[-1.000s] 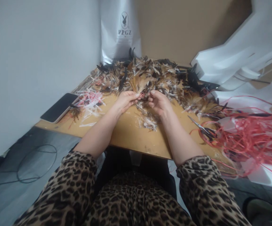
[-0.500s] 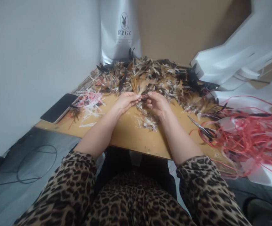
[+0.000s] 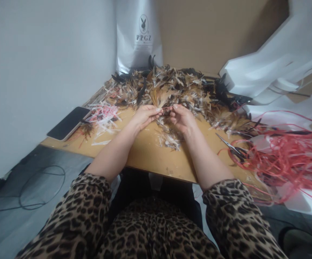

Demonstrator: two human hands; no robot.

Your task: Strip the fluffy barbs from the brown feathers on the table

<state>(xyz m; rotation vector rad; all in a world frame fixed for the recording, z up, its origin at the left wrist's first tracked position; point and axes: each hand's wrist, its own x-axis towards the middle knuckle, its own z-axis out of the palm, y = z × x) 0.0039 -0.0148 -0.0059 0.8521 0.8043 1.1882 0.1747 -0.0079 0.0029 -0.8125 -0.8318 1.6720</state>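
Note:
Between thumb and fingers, my left hand [image 3: 148, 116] pinches the base of a brown feather bunch [image 3: 158, 98], whose tips fan out upward. A thin red strand [image 3: 168, 108] runs from there across to my right hand [image 3: 181, 117], which is closed on its other end. Just behind both hands lies a heap of brown, black and white feathers [image 3: 183, 84]. Below my fingers, small feather scraps [image 3: 172, 141] are scattered on the wooden table [image 3: 150, 154].
A phone [image 3: 69, 123] lies at the left beside pink and white strips [image 3: 104, 114]. Scissors [image 3: 232, 146] rest at the right, near a tangle of red strands [image 3: 290, 154]. Behind the heap stands a silver-white bag [image 3: 140, 46]; white sheeting [image 3: 269, 64] hangs at the right.
My right hand has shifted slightly to the right, and a longer stretch of the red strand shows between my hands. My left hand stays put on the feather bunch.

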